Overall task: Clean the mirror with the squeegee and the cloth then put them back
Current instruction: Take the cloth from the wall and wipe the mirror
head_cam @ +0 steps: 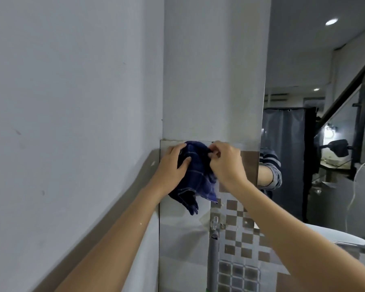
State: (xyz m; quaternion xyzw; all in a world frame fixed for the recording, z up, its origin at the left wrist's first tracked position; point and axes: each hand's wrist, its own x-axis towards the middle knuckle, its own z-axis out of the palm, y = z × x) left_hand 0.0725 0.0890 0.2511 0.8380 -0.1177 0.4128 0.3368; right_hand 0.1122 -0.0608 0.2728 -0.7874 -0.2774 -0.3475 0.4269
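Observation:
A dark blue checked cloth [193,175] hangs bunched against the tiled wall at the top edge of the tiles. My left hand [173,165] presses on its left side with the thumb on the fabric. My right hand [226,163] pinches its upper right corner between finger and thumb. The mirror [316,102] fills the right side and reflects the room and my striped sleeve. Below the cloth a grey handle [213,260], maybe the squeegee's, hangs from a small wall hook [215,222]; its head is out of view.
A white wall [72,102] runs along the left and a white pillar [215,70] stands ahead. Checkered brown and grey tiles [238,239] cover the lower wall. A white basin edge [346,237] shows at the lower right.

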